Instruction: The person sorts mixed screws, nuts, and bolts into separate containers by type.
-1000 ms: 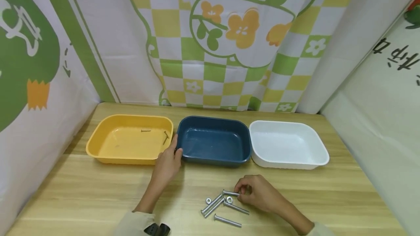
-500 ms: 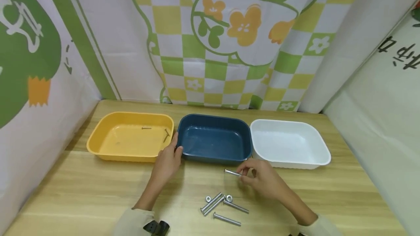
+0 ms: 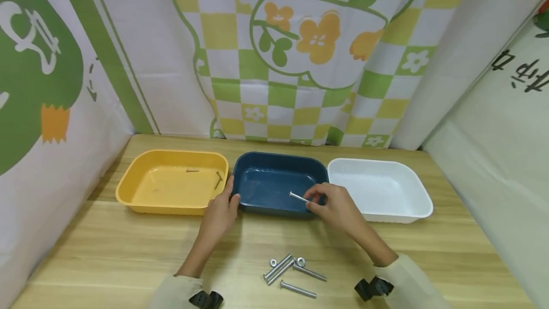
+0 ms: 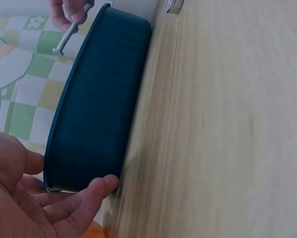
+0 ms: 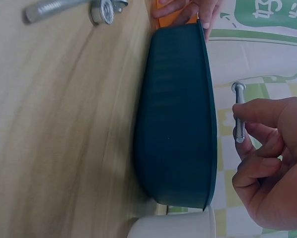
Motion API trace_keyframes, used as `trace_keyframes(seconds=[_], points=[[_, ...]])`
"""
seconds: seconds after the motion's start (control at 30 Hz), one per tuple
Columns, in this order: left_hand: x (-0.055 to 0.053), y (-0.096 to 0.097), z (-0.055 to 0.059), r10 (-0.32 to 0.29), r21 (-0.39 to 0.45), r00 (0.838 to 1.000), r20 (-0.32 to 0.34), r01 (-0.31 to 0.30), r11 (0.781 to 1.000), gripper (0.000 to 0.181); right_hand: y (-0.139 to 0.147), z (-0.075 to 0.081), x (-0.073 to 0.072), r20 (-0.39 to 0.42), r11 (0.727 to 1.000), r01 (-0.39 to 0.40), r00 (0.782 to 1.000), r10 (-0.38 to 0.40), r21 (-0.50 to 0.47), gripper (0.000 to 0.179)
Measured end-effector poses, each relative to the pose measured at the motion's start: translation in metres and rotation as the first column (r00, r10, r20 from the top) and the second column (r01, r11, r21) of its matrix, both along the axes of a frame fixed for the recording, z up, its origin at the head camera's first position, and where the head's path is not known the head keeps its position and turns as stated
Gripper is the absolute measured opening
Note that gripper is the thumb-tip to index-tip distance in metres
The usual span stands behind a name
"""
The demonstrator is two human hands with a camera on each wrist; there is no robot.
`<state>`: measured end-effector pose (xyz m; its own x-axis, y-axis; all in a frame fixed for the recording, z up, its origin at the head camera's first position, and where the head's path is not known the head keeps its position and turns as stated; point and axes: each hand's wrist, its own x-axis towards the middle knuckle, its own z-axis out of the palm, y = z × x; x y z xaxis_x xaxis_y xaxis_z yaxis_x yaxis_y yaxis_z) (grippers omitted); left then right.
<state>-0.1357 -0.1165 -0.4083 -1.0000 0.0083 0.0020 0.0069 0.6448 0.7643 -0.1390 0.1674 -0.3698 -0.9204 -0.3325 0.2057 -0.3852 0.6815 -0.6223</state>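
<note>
My right hand pinches a silver bolt between thumb and fingertips, over the front right part of the dark blue tray. In the right wrist view the bolt has its round head away from the palm, and the threaded end shows below the thumb. My left hand holds the blue tray's left front corner, thumb on the front wall and fingers around the end, as the left wrist view also shows. Several bolts and two nuts lie on the table in front of the tray.
A yellow tray with a few small screws stands left of the blue one, close to my left hand. The white tray stands at the right. A patterned cloth hangs behind the wooden table.
My right hand has lifted the bolt from the pile and carried it forward to over the blue tray. The left hand has stayed at the tray's corner.
</note>
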Motion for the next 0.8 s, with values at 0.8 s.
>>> trace_keyframes(seconds=[0.8], points=[[-0.001,-0.001,-0.003,0.003,0.018,1.000,0.007,-0.003,1.000,0.058,-0.013,-0.006,-0.017,0.027,0.985,-0.022,0.999,0.017,0.169,0.009]])
